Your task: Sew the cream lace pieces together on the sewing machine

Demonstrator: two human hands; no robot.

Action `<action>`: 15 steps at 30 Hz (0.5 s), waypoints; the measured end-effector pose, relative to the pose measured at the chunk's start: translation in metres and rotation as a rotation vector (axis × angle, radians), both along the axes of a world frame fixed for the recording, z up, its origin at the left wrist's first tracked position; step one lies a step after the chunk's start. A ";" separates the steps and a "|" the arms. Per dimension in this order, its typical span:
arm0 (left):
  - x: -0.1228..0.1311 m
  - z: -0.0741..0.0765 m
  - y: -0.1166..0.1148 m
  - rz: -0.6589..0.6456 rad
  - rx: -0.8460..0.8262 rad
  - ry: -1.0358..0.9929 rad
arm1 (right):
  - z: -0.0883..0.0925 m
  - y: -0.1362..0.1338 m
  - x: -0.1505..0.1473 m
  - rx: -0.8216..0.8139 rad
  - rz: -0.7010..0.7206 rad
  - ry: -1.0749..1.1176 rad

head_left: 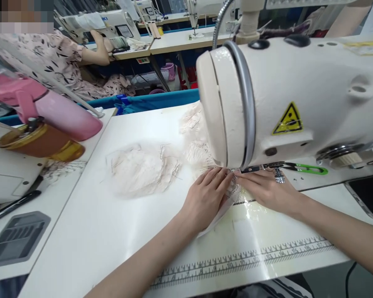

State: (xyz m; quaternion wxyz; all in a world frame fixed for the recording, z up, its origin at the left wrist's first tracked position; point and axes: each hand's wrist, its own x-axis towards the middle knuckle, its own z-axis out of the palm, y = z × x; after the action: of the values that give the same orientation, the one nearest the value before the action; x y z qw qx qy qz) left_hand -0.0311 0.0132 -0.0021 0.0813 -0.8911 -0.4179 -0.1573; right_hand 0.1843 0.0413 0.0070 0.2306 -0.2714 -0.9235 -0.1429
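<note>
My left hand (207, 198) presses down on a piece of pale lace fabric (219, 215), fingers close together and thumb mostly hidden. Across from it, my right hand (269, 190) has its fingertips on the same fabric, just below the head of the sewing machine (225, 107). The machine head hides the needle. Green-handled thread snips (309, 168) lie by the back of my right hand; whether they touch it I cannot tell. A silver ring (279, 176) shows on that hand. More pale lace pieces (143, 169) lie left of my hands, and others (194, 124) behind them.
A printed ruler (233, 263) runs along the table's front edge. At left, a pink bottle (65, 109) and an amber cup (43, 140) stand on a neighbouring machine table. A dark phone-like panel (368, 196) lies right. A co-worker (59, 62) sits ahead, left.
</note>
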 end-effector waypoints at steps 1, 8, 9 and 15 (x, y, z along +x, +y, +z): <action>0.000 0.001 -0.001 0.004 -0.014 -0.002 | -0.002 0.000 0.001 -0.013 -0.003 -0.004; 0.002 0.008 -0.003 0.015 -0.104 0.013 | -0.016 0.000 0.010 -0.071 0.002 -0.050; 0.002 0.008 -0.003 0.016 -0.106 0.010 | -0.016 0.000 0.010 -0.067 -0.004 -0.047; 0.002 0.006 -0.002 0.017 -0.122 0.014 | -0.017 -0.002 0.010 -0.081 -0.025 -0.038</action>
State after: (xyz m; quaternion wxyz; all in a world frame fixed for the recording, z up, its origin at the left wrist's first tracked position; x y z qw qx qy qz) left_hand -0.0290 0.0109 0.0038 0.0311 -0.8919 -0.4335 -0.1247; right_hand 0.1939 0.0391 -0.0096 0.2002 -0.2895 -0.9291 -0.1133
